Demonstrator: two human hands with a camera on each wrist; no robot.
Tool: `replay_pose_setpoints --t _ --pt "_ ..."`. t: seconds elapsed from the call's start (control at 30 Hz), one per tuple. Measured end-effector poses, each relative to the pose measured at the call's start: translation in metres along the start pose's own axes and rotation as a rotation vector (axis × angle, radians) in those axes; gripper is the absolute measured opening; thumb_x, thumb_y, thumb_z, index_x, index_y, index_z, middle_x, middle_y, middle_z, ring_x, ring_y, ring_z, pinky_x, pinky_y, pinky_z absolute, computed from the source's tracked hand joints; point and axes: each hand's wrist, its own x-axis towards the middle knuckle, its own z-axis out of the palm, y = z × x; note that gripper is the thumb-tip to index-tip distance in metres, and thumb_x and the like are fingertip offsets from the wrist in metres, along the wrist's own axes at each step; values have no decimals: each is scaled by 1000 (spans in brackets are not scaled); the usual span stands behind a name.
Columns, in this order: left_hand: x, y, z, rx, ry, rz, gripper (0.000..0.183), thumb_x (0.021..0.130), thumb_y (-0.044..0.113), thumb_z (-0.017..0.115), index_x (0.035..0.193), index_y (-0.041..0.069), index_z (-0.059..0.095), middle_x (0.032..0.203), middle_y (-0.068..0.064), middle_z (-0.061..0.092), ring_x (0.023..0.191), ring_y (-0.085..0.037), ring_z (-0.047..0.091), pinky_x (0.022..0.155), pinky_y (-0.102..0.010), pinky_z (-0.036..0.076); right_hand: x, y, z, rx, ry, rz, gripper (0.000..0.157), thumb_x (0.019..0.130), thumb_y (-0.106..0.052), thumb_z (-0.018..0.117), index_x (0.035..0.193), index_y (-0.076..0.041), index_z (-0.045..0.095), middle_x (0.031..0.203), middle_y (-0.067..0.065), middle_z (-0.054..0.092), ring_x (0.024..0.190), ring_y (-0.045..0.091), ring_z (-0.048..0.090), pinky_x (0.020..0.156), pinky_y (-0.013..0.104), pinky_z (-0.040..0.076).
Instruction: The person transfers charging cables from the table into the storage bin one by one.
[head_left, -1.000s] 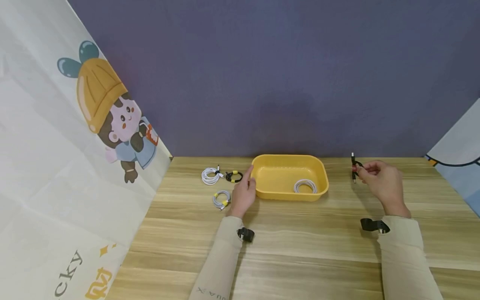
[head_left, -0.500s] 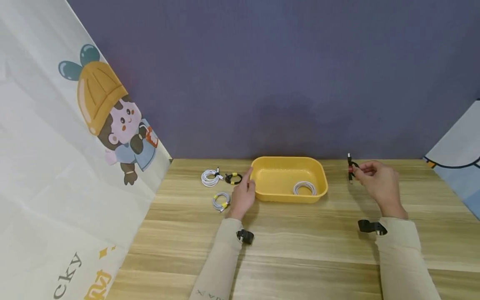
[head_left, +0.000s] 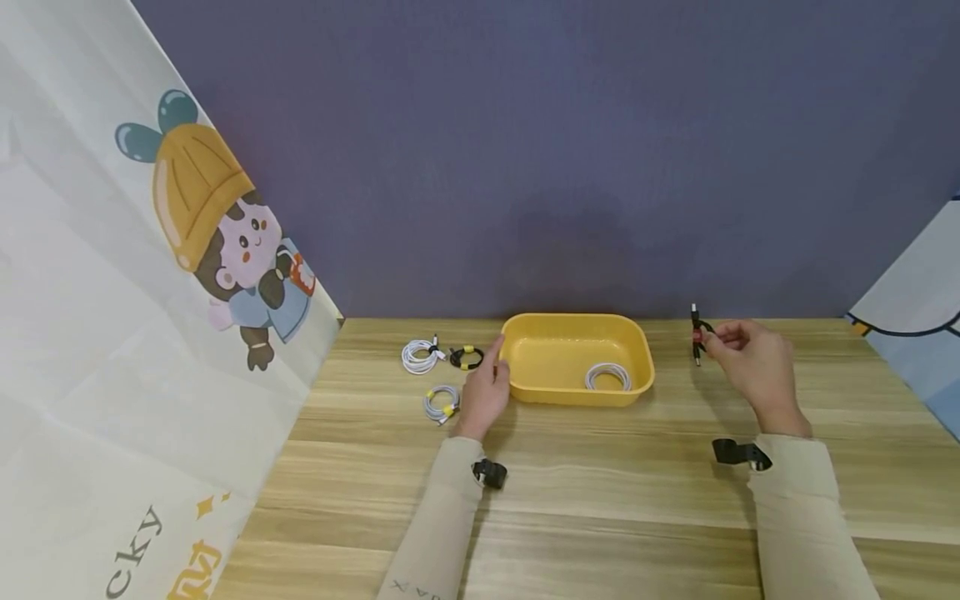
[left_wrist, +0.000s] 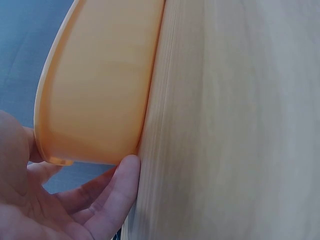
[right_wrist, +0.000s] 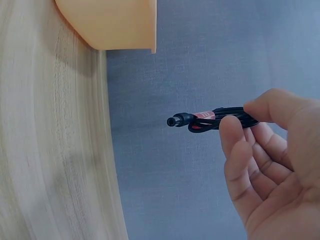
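My right hand (head_left: 757,367) pinches a small coiled black cable (head_left: 697,336) between thumb and fingers, held above the table right of the tray. A red band wraps the coil; in the right wrist view a round barrel plug (right_wrist: 180,120) points left. My left hand (head_left: 483,396) holds the left end of a yellow plastic tray (head_left: 577,396). In the left wrist view its thumb lies at the rim and a fingertip (left_wrist: 131,162) touches the outer wall low down; the thumb tip is hidden. Inside the tray, near its front right corner, lies a coiled light grey cable (head_left: 608,377).
Left of the tray lie a white coiled cable (head_left: 422,357), a black coiled cable with yellow ties (head_left: 467,358) and a grey coiled cable with yellow ties (head_left: 441,404). A dark blue-grey backdrop (head_left: 585,167) rises behind the wooden table (head_left: 600,500).
My right hand has moved slightly left towards the tray with the black cable. The left hand stays at the tray's end, and the tray has hardly moved.
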Motion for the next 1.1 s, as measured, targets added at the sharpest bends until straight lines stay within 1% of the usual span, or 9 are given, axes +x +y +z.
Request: replay_pose_setpoints --t 0.17,0.4,0.7,1.1 --pt "0 0 0 -2 -2 -1 49 110 28 41 158 32 38 74 -10 59 56 -19 44 61 -37 42 0 -3 1 12 8 -11 29 97 -29 66 106 -1 71 93 20 72 64 -7 50 54 17 43" --pt "0 1 0 14 7 2 48 110 27 41 158 30 40 85 -11 67 60 -20 49 67 -39 46 0 -7 2 28 19 -18 29 96 -29 69 104 -1 72 92 20 73 63 -11 48 54 15 42" --pt "0 0 0 9 3 -2 49 110 27 41 158 30 39 90 -13 69 63 -21 51 69 -40 47 -1 -13 2 47 16 -35 27 96 -27 69 103 -1 71 92 20 72 64 -11 48 54 13 42" --pt "-2 1 -1 4 0 -12 49 110 28 41 158 32 38 80 -11 63 58 -20 45 65 -37 44 -2 -16 5 57 13 -52 26 96 -26 69 103 -1 71 92 20 73 64 -12 49 54 12 43"
